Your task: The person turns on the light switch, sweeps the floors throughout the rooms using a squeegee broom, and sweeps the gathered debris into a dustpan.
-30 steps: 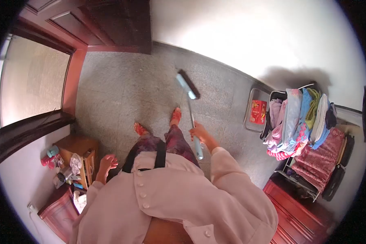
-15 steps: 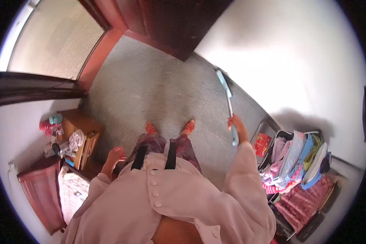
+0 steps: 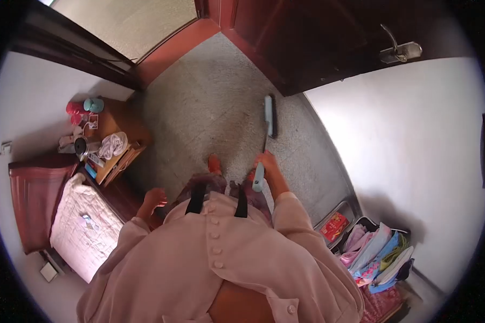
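Observation:
My right hand (image 3: pixel 268 160) is wrapped round the handle of a light blue brush (image 3: pixel 268 112) with a metal shaft and dark bristles. The brush points away from me, over the grey floor (image 3: pixel 199 91), its bristles facing right. Whether the bristles touch the floor I cannot tell. To the left, beside my hip, my left hand (image 3: pixel 156 198) hangs with loosely bent fingers and holds nothing. It is nearest to the bed's edge and the wooden cabinet (image 3: pixel 126 121).
A dark red door (image 3: pixel 307 43) with a metal handle stands at the far right. Jars, a cup and a pale cloth crowd the cabinet. At left is a bed with a quilted cover (image 3: pixel 86 215). Folded clothes (image 3: pixel 380 250) fill an open suitcase at lower right.
My view has turned to the right, bringing the door handle in. My right hand has swung the brush inward from beside the right wall to in front of me.

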The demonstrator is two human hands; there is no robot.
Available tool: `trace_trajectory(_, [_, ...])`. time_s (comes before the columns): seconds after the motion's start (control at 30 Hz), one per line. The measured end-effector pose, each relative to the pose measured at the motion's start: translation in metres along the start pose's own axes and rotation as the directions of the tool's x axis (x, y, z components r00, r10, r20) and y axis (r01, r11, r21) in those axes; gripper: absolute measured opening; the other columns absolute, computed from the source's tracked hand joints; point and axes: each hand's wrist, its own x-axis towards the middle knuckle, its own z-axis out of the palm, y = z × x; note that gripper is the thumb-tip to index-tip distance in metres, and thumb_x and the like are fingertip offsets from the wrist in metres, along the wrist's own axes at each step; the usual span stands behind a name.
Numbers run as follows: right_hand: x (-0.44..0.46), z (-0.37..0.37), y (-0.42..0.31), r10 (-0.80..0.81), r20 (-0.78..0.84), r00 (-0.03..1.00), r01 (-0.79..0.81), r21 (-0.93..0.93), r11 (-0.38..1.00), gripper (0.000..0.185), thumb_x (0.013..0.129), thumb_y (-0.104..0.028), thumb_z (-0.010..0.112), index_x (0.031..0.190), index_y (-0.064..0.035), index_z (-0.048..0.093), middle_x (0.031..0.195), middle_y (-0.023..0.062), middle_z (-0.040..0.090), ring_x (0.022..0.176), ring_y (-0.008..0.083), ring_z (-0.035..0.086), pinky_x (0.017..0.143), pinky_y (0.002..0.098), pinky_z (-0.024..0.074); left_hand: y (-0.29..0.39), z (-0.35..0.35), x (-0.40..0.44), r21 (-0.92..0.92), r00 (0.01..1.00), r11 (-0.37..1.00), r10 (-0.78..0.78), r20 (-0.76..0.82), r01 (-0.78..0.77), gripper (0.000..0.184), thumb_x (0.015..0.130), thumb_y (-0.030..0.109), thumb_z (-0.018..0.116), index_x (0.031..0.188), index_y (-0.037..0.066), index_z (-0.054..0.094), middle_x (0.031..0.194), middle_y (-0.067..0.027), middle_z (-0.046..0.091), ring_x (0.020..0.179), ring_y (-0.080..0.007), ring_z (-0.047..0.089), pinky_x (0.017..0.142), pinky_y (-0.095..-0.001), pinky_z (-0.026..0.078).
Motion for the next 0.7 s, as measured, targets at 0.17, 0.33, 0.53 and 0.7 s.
trace_trajectory(0.17, [-0.008, -0.008, -0.052, 0.111, 0.373, 0.921, -0.192, 0.189, 0.963, 0.014, 0.087, -0.016, 0.04, 0.097, -0.0089, 0.046, 0.054, 0.002, 0.038, 0.042, 0.0091, 0.038, 0.036, 0.0208, 0.0344, -0.004, 0.006, 0.009, -0.114, 0.998, 0.993, 0.044, 0.054, -0.038, 0.024, 0.083, 0.021, 0.045, 0.098, 0.003, 0.051, 0.08, -0.0112, 0.058, 0.065, -0.0237, 0.06, 0.055, -0.0329, 0.05])
trace_trajectory(0.33, [-0.064, -0.01, -0.07, 0.079, 0.388, 0.918, -0.183, 0.238, 0.954, 0.02, 0.087, -0.014, 0.04, 0.107, -0.0107, 0.041, 0.054, -0.0014, 0.035, 0.041, 0.0067, 0.034, 0.033, 0.0181, 0.0315, 0.021, 0.05, -0.054, 0.023, 0.978, 0.983, 0.184, -0.099, -0.182, 0.027, 0.083, 0.021, 0.048, 0.101, 0.002, 0.051, 0.079, -0.0104, 0.058, 0.067, -0.0212, 0.06, 0.053, -0.0316, 0.05])
trace_trajectory(0.53, [-0.121, -0.05, -0.067, 0.173, 0.099, 0.98, -0.196, 0.326, 0.925, 0.012, 0.084, -0.013, 0.043, 0.075, -0.0087, 0.036, 0.053, -0.001, 0.035, 0.042, 0.0074, 0.035, 0.035, 0.0199, 0.0319, -0.074, 0.027, -0.004, -0.574, 0.958, 0.818, 0.192, 0.214, -0.035, 0.026, 0.079, 0.025, 0.053, 0.098, 0.006, 0.054, 0.079, -0.0069, 0.059, 0.067, -0.0228, 0.059, 0.06, -0.0357, 0.049])
trace_trajectory(0.7, [-0.123, -0.078, -0.076, 0.465, 0.119, 0.877, -0.477, 0.331, 0.814, 0.02, 0.083, -0.012, 0.044, 0.064, -0.0076, 0.038, 0.051, -0.0005, 0.038, 0.043, 0.0084, 0.043, 0.035, 0.0186, 0.0361, -0.108, 0.021, 0.034, 0.831, 0.772, 0.347, 0.619, 0.146, -0.435, 0.03, 0.077, 0.034, 0.053, 0.092, 0.009, 0.06, 0.085, -0.0091, 0.061, 0.081, -0.0271, 0.058, 0.071, -0.038, 0.046])
